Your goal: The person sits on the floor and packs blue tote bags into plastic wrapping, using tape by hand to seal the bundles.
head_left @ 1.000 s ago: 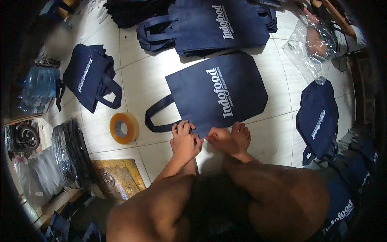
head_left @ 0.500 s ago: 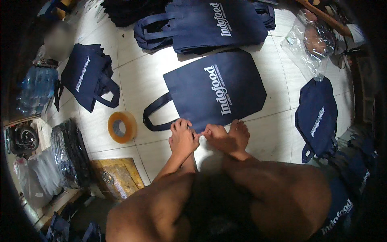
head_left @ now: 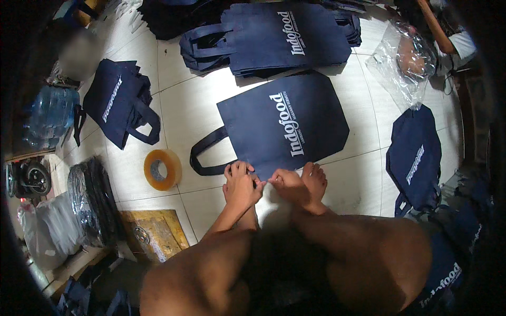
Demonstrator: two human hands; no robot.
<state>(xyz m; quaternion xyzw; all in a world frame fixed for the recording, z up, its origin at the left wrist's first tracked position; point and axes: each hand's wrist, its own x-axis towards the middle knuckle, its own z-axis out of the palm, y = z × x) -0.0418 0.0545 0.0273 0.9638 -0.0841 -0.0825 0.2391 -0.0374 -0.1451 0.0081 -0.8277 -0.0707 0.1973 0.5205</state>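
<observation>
A navy blue tote bag (head_left: 253, 121) with white printing lies flat on the tiles in front of me, its loop handle pointing left. My left hand (head_left: 242, 184) is closed at the bag's near edge, by the foot of the handle, with bent fingers on the fabric. Close beside it, my right hand (head_left: 286, 181) pinches the same edge near a corner. The small spot between the two hands is too fine to make out. My bare right foot (head_left: 314, 181) rests just right of my right hand, while my left foot is mostly hidden under my left arm.
Beyond the bag sits a stack of navy tote bags (head_left: 258, 42). More bags lie left (head_left: 118, 100) and right (head_left: 416, 152). A tape roll (head_left: 162, 169) is left of the handle, near a yellow taped package (head_left: 153, 231). At far right, another person's arm (head_left: 437, 26) is near clear plastic (head_left: 403, 68).
The whole view has shifted slightly, so the bags sit a little lower in it. Both hands stay at the bag's near edge with little visible movement.
</observation>
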